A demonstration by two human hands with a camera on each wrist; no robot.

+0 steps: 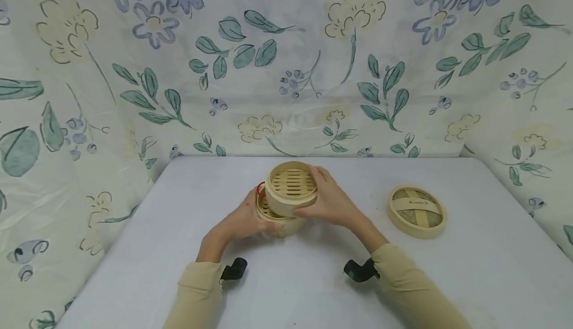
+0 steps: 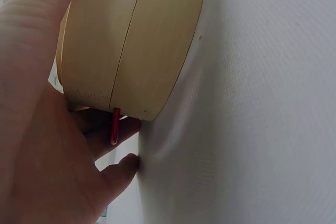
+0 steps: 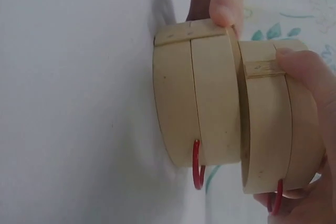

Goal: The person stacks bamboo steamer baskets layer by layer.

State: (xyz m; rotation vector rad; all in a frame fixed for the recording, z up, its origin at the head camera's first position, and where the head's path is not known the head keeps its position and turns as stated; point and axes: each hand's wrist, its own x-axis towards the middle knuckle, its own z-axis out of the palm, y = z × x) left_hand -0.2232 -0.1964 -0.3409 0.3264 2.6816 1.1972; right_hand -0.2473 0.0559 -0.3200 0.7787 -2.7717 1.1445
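Observation:
Two round bamboo steamer baskets are at the middle of the table. My right hand (image 1: 331, 202) grips the upper steamer basket (image 1: 285, 206) by its right side, thumb at the front and fingers behind. That basket sits off-centre over the lower steamer basket (image 1: 292, 227), tilted slightly; whether their rims touch, I cannot tell. Curled around the left side of the lower basket is my left hand (image 1: 243, 218), its thumb along the front wall. In the right wrist view each basket carries a red loop (image 3: 196, 163) on its side. Slats show inside the upper basket.
A bamboo steamer lid (image 1: 416, 211) with a woven top lies to the right on the white table (image 1: 349, 294). Behind the table hangs a floral cloth (image 1: 291, 70). Each wrist bears a small black camera (image 1: 359, 271).

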